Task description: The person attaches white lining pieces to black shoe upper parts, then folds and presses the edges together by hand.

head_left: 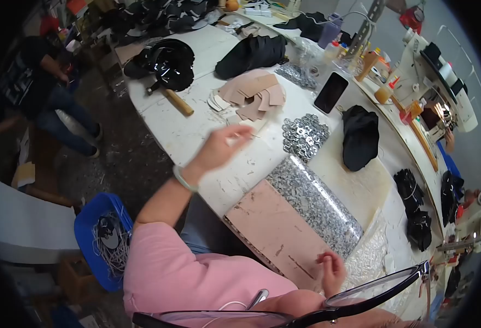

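My left hand (218,150), smeared by motion, is over the white table (166,128), just in front of a pile of beige and pinkish cut pieces (259,93). Whether its fingers hold anything is unclear. A heap of small silvery metal pieces with holes (305,135) lies to its right. My right hand (332,271) has curled fingers at the near edge of a pinkish board (278,227); what they hold, if anything, is hidden. Against the board lies a speckled grey stone slab (317,202). A hammer (179,102) with a wooden handle lies farther back.
A phone (331,93) and black pouch-like pieces (360,138) lie beyond the metal heap. Shiny black material (175,63) sits at the back left. A blue bin (90,240) with scraps stands at left. Another person (46,93) stands at far left; sewing machines (448,82) are at right.
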The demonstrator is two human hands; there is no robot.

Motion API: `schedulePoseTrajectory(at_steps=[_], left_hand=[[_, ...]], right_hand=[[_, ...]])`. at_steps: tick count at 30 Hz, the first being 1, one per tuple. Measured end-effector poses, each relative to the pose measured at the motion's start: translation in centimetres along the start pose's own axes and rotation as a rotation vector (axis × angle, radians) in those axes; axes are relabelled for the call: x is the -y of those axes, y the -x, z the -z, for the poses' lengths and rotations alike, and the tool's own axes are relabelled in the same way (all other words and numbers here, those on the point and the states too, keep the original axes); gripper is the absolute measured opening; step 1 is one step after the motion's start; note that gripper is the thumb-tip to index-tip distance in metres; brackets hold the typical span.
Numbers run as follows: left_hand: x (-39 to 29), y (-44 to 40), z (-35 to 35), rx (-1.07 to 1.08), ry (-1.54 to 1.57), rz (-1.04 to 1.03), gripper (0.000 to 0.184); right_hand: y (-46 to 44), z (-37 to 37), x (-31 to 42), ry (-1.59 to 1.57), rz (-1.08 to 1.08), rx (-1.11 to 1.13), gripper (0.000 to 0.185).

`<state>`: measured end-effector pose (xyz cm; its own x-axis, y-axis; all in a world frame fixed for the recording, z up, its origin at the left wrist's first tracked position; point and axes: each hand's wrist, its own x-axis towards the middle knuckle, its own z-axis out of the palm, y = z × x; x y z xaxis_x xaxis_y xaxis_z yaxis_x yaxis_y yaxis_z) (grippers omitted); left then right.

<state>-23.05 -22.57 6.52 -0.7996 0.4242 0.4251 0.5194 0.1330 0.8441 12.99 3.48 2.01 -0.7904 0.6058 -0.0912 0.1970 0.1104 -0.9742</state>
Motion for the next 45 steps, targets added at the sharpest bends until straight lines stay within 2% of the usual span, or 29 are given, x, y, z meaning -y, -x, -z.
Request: schedulePoseTrajectory(at_steps=[1, 3, 5, 6, 7, 9, 10, 11, 14, 16, 17, 19, 20, 21, 22, 26, 29, 31, 34, 35, 36, 37, 38, 40, 41, 43, 45], left_hand=[[2.9, -0.6, 2.4, -0.088, -0.022, 0.057, 0.024], [7.7, -2.3, 7.2, -0.267, -0.297, 0.079, 0.029], [15.0, -4.8, 12.3, -0.362, -0.453, -0.018, 0.035], [16.3, -5.8, 13.9, -0.436, -0.720, 0.046, 0.037], [17.5, -6.6, 15.2, -0.503, -0.987, 0.110, 0.039], [21.8, -8.2, 18.2, -0.562, -1.136, 0.151, 0.039], [32.6, -9.6, 22.1, -0.667, -1.220, 0.140, 0.036], [35.4, -9.9, 22.8, -0.646, -1.321, 0.146, 0.037], [37.8, -13.5, 23.2, -0.358, -1.328, 0.293, 0.035], [40.0, -14.7, 26.7, -0.197, -1.467, 0.316, 0.036], [41.4, -15.6, 29.1, -0.188, -1.545, 0.305, 0.037], [27.5, -15.2, 25.2, -0.473, -1.170, 0.407, 0.026], [23.0, -15.3, 24.5, -0.471, -1.042, 0.225, 0.032], [24.9, -16.6, 26.3, -0.650, -1.027, 0.111, 0.035], [24.1, -17.2, 27.2, -0.717, -1.013, 0.050, 0.035], [16.5, -18.2, 24.0, -0.801, -0.912, -0.141, 0.035], [8.9, -16.7, 19.9, -0.859, -0.810, -0.300, 0.035], [2.9, -13.9, 15.6, -0.895, -0.741, -0.409, 0.035], [-5.7, -7.8, 8.0, -0.916, -0.629, -0.547, 0.035], [-7.7, -5.5, 4.9, -0.896, -0.606, -0.593, 0.035], [-9.0, -2.8, 1.5, -0.844, -0.595, -0.639, 0.035], [-9.2, 0.0, -2.0, -0.748, -0.586, -0.685, 0.035], [-6.5, 2.3, -5.5, -0.577, -0.534, -0.848, 0.029], [-7.9, 9.0, -13.7, -0.066, -0.219, -0.567, 0.022], [-8.8, 11.6, -15.7, 0.189, -0.246, -0.589, 0.027], [-8.3, 15.7, -18.3, 0.583, -0.238, -0.462, 0.028], [-8.5, 17.6, -19.2, 0.659, -0.193, -0.434, 0.034]], right_hand=[[1.0, -1.9, -0.9, -0.075, -0.066, -0.007, 0.014], [2.3, -4.8, -2.4, -0.230, -0.201, -0.033, 0.015], [2.1, -5.4, -4.1, 0.155, -0.017, -0.036, 0.014], [2.0, -5.4, -4.5, 0.349, 0.073, -0.042, 0.013], [1.9, -5.6, -4.2, 0.282, 0.029, -0.060, 0.013], [1.8, -6.1, -3.3, 0.135, -0.065, -0.123, 0.011], [1.6, -6.2, -3.1, 0.213, -0.011, -0.075, 0.012], [1.4, -6.1, -2.8, 0.285, 0.030, -0.063, 0.012], [1.8, -6.3, -2.2, 0.526, 0.153, -0.124, 0.016], [1.8, -6.3, -1.2, 0.508, 0.142, -0.129, 0.020], [1.9, -6.3, -1.6, 0.529, 0.176, -0.159, 0.020], [2.1, -6.1, -1.6, 0.560, 0.198, -0.184, 0.022], [2.0, -6.0, -1.5, 0.567, 0.205, -0.178, 0.022], [1.8, -6.0, -2.1, 0.551, 0.238, -0.190, 0.021], [1.7, -6.0, -2.6, 0.531, 0.279, -0.185, 0.020], [2.1, -5.1, -2.6, 0.316, 0.341, -0.147, 0.017], [3.8, -3.0, -0.7, -0.086, 0.030, -0.174, 0.019], [4.4, 0.4, -1.6, 0.093, 0.225, -0.441, 0.021], [6.2, 8.5, -4.0, 0.295, 0.133, -0.905, 0.024], [7.3, 11.8, -5.7, 0.447, 0.142, -1.032, 0.025], [8.7, 15.0, -6.7, 0.742, 0.166, -1.118, 0.029], [10.1, 17.7, -7.6, 0.796, 0.059, -1.160, 0.031], [11.4, 20.9, -9.5, 0.951, 0.000, -1.119, 0.037], [13.3, 24.8, -9.6, 1.110, -0.223, -0.990, 0.042], [13.7, 26.1, -9.5, 1.183, -0.337, -0.920, 0.045], [14.2, 28.2, -8.9, 1.272, -0.420, -0.660, 0.050], [14.8, 29.3, -8.0, 1.309, -0.478, -0.472, 0.054]])
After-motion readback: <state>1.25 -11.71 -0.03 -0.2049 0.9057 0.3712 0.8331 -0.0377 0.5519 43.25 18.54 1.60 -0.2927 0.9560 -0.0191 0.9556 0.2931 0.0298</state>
